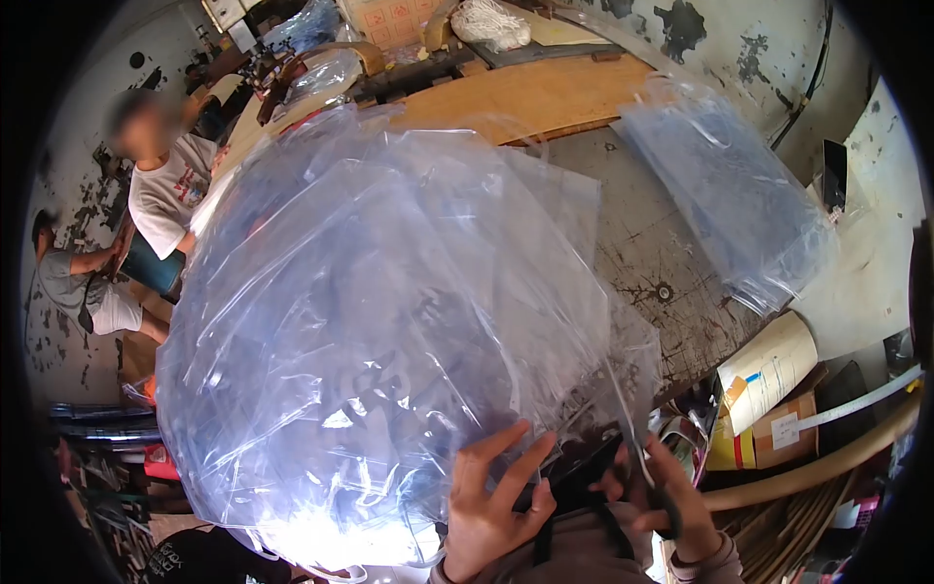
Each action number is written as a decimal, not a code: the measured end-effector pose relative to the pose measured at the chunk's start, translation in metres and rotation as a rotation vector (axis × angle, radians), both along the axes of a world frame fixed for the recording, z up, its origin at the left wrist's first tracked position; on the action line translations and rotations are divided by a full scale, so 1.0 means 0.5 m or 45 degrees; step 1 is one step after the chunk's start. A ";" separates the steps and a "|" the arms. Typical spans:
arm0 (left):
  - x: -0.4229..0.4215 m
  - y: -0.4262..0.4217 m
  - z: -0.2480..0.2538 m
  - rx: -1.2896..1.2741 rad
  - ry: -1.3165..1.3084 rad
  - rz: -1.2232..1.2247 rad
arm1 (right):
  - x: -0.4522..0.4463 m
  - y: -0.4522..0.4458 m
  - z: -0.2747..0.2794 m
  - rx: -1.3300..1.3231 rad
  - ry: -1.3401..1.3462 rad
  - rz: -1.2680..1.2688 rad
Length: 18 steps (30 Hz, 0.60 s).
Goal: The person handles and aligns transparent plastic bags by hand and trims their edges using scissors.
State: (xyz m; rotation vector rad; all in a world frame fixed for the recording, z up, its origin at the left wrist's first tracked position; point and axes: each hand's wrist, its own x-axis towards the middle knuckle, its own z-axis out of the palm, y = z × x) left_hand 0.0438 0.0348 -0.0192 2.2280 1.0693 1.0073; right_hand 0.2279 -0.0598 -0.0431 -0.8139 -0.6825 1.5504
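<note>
A large heap of clear plastic sheeting covers much of the table in front of me, crumpled and shiny. My left hand is at its near edge, fingers bent and spread, with the fingertips against the plastic. In my right hand is a pair of scissors with dark handles, its blades pointing up and away from me. The blades lie beside the right edge of the sheeting; whether plastic is between them I cannot tell.
A folded stack of clear plastic lies on the scratched tabletop at right. Behind is a wooden board. Two people, one in a white shirt, are at the left. A cardboard box and a long tube stand at lower right.
</note>
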 end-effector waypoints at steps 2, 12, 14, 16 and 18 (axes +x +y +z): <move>0.002 0.001 0.000 0.044 0.015 -0.002 | -0.019 -0.016 -0.016 -0.048 0.067 0.066; 0.005 -0.013 -0.010 -0.026 -0.032 0.094 | -0.050 -0.030 -0.020 -0.152 -0.024 0.289; 0.000 -0.015 -0.015 0.026 -0.030 0.064 | -0.052 -0.031 -0.016 -0.128 -0.170 0.368; 0.000 -0.011 -0.023 0.101 -0.031 0.030 | -0.056 -0.035 -0.023 -0.105 -0.215 0.396; 0.000 -0.009 -0.023 0.178 -0.035 -0.010 | -0.063 -0.040 -0.025 -0.081 -0.263 0.419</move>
